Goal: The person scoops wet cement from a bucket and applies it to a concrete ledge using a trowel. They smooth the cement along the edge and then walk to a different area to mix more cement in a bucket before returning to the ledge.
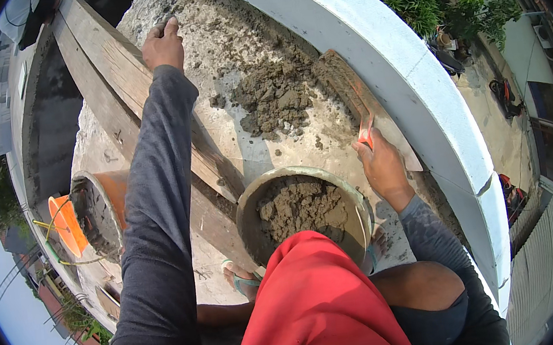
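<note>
My right hand (386, 169) grips the orange handle of a trowel (343, 86). Wet mortar coats its long blade, which lies along the foot of the white wall (406, 58). Farther off, my left hand (164, 49) reaches to the rough concrete surface (207, 25), its fingers curled; whatever they hold, if anything, is hidden. A loose heap of grey mortar (275, 95) sits on the concrete between my hands. Close to me, between my feet, stands a round bucket (244, 226) partly filled with mortar (300, 207).
Long wooden planks (109, 52) run beside my left arm. An orange bucket (114, 196) smeared with cement stands at the left, next to a bright orange container (66, 225). Beyond the white wall, a lower yard (497, 122) holds plants (407, 7).
</note>
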Tool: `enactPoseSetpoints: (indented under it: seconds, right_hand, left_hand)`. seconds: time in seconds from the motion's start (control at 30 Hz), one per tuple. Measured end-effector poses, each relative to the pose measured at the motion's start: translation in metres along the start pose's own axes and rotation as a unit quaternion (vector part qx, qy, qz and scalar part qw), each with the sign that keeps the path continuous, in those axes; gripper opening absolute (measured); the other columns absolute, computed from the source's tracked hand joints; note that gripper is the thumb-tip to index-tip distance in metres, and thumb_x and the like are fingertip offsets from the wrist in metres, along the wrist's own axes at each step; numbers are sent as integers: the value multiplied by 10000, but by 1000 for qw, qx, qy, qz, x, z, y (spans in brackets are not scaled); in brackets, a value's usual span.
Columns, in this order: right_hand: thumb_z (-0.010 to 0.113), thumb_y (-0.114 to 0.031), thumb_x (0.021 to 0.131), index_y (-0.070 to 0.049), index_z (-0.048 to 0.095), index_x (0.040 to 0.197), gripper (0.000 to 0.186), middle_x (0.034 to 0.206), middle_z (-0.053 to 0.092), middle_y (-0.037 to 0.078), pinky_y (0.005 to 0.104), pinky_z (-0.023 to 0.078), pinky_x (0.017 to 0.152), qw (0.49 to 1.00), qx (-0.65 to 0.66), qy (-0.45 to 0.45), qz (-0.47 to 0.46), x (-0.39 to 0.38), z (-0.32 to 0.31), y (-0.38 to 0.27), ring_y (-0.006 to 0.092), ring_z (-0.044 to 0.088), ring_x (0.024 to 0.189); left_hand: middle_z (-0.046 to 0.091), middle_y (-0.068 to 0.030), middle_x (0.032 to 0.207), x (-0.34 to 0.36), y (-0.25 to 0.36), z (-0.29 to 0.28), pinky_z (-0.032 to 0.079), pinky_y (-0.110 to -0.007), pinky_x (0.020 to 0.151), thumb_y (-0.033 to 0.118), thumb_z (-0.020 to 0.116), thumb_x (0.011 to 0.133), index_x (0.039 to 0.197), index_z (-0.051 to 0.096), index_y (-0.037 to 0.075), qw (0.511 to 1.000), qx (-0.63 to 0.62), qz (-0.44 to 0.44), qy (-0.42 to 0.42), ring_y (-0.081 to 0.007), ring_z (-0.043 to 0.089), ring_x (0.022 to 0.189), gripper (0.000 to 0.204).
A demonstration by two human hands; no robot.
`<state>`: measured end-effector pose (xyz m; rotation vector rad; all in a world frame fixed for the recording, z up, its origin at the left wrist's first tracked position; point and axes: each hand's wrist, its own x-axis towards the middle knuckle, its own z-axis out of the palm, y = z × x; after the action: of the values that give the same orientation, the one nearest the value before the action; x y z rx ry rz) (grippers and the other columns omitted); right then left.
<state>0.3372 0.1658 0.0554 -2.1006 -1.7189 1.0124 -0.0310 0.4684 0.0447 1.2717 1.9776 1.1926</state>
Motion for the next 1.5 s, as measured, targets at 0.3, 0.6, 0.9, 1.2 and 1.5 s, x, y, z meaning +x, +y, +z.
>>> enactPoseSetpoints:
  seconds: [0.3,0.6,0.9,1.2,1.5]
  right_hand:
    - [563,-320,1022,57,523,1063,381,820,661,286,557,489,692,998,-40,-12,-46,82,30,-40,483,650,786]
    - [583,-392,994,120,606,1070,519,800,673,295,506,510,693,989,21,-135,-59,77,38,-39,434,680,737]
    - [591,-474,982,40,629,1049,519,829,662,253,463,484,712,969,151,-130,-143,83,41,-84,371,658,774]
    - [680,-306,953,10,567,937,336,712,590,227,478,447,596,949,131,-90,-272,-32,-77,-132,452,595,659]
    - [725,-342,895,-80,580,859,302,715,597,113,471,429,561,955,-144,-72,-250,-107,-94,-77,370,601,659]
  left_hand:
    - [537,-155,1460,-134,-123,23,345,-455,1154,467,405,1065,1430,537,84,958,277,72,-13,-380,453,1380,545]
    - [507,-188,1408,-215,-79,63,298,-473,1152,436,386,1083,1390,517,29,989,16,117,-89,-359,408,1353,527]
    - [523,-159,1347,-189,-15,55,349,-408,1121,389,495,1067,1364,541,44,995,-59,86,1,-294,487,1297,457]
    - [425,-149,1402,-276,116,-55,295,-400,1159,314,455,1079,1426,438,-14,941,-300,150,36,-253,412,1332,478]
    - [620,-47,923,-368,52,-124,483,-285,802,152,596,1024,962,613,15,992,-125,3,31,-141,566,816,152]
